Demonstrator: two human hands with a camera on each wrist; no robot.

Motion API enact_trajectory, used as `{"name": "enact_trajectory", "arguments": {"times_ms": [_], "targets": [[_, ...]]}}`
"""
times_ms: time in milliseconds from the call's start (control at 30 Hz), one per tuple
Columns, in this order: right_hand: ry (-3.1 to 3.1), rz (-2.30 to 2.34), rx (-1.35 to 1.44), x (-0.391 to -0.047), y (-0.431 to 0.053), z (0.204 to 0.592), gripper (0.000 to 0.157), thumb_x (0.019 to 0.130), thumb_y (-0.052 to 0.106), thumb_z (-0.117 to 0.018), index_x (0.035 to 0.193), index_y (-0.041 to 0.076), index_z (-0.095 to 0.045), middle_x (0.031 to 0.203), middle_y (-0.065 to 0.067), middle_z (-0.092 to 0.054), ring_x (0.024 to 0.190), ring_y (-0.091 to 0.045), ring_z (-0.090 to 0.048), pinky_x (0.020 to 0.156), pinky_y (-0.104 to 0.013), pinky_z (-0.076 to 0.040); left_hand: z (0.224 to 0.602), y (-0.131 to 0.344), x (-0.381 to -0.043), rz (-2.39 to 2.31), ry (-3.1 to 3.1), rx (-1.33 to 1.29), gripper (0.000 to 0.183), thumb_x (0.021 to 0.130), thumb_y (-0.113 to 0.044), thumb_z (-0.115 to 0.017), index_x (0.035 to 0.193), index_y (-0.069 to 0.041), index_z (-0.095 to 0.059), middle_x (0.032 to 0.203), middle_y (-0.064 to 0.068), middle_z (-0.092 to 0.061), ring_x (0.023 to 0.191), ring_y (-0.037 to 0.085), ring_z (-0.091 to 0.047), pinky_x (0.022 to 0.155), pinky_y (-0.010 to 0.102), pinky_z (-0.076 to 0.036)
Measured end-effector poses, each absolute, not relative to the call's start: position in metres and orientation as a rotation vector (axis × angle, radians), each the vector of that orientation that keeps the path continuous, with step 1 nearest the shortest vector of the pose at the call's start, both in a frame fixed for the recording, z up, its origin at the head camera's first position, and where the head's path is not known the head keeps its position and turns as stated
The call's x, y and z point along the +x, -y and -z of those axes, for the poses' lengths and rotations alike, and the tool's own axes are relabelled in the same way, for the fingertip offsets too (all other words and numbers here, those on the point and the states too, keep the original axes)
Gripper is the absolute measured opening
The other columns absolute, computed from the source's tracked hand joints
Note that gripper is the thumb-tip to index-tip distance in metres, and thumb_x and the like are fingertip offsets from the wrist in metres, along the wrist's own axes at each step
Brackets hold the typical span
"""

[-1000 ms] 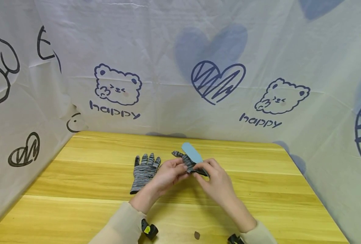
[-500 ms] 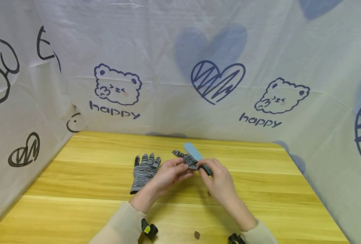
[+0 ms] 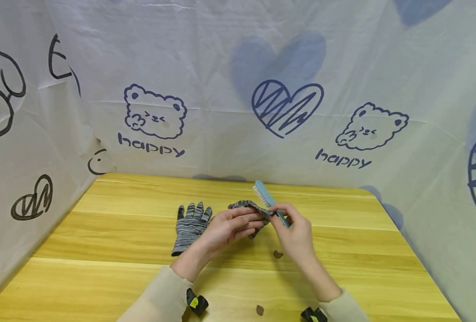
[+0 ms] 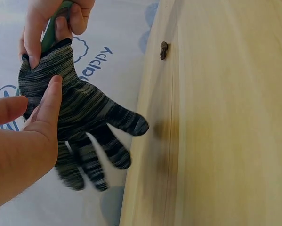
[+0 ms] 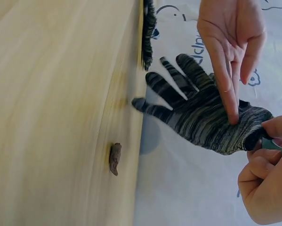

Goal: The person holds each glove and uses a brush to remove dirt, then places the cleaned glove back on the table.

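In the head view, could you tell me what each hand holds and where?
Right hand pinches the brush handle and glove cuff; left hand supports the glove's palm.

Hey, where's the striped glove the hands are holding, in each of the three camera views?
Head: the held glove is at centre, above the table, between the two hands.
Left wrist: it hangs at left, fingers pointing down-right, off the table edge.
Right wrist: it is at centre right, fingers pointing up-left.
Shared landmark: the small brown scrap on the table.
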State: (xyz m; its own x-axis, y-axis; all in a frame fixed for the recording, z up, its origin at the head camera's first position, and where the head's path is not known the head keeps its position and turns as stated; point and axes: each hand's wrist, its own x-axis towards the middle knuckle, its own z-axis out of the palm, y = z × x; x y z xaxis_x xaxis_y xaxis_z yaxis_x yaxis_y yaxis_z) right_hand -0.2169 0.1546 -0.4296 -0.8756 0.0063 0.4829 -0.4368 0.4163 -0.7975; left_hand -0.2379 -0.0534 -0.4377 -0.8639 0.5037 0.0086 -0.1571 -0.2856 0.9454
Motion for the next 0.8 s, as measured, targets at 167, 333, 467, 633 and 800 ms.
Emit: {"name": "enact_trajectory", "arguments": {"times_ms": [167,333,467,633,800], "targets": [[2.202,-1.756,0.194,-0.219,-0.157,0.426,0.012,0.098,0.003,-0.07,0.109,0.007,-0.072,0.102,-0.018,-0.074,0.068,-0.011,-0.057,0.055,-0.02,-0.044,0.438,0.054,-0.237,-2.187,-1.559,0.431,0.047,0.11,-0.004,-0.046,0.155,0.009,-0.039,0.15,0.027,-0.052,0.134,0.033,-0.058,0.106,0.032,-0.053],[2.106,-2.009,0.005,-0.221,-0.158,0.422,0.014,0.099,0.007,-0.069,0.114,0.008,-0.068,0.093,-0.005,-0.073,0.059,-0.006,-0.046,0.047,-0.019,-0.031,0.438,0.051,-0.237,-2.173,-1.576,0.437,0.046,0.109,-0.005,-0.048,0.152,0.009,-0.042,0.147,0.026,-0.055,0.129,0.03,-0.063,0.109,0.039,-0.05],[1.972,-2.259,-0.106,-0.221,-0.159,0.42,0.014,0.1,0.01,-0.069,0.113,0.013,-0.066,0.076,0.006,-0.067,0.05,-0.004,-0.032,0.044,-0.017,-0.024,0.439,0.05,-0.235,-2.133,-1.579,0.441,0.046,0.109,-0.007,-0.049,0.151,0.01,-0.043,0.146,0.025,-0.057,0.128,0.031,-0.064,0.11,0.041,-0.05],[1.8,-2.489,-0.199,-0.219,-0.154,0.417,0.011,0.101,0.01,-0.068,0.107,0.019,-0.066,0.08,0.006,-0.065,0.046,-0.001,-0.03,0.041,-0.015,-0.023,0.441,0.048,-0.234,-2.059,-1.551,0.473,0.048,0.11,-0.009,-0.047,0.153,0.011,-0.039,0.149,0.027,-0.053,0.134,0.037,-0.057,0.115,0.046,-0.045],[1.688,-2.645,-0.214,-0.214,-0.147,0.416,0.01,0.103,0.01,-0.066,0.106,0.019,-0.063,0.082,0.004,-0.059,0.048,-0.001,-0.03,0.041,-0.014,-0.023,0.442,0.045,-0.232,-2.018,-1.531,0.419,0.049,0.11,-0.014,-0.047,0.152,0.012,-0.041,0.149,0.029,-0.052,0.134,0.04,-0.056,0.116,0.048,-0.043]]}}
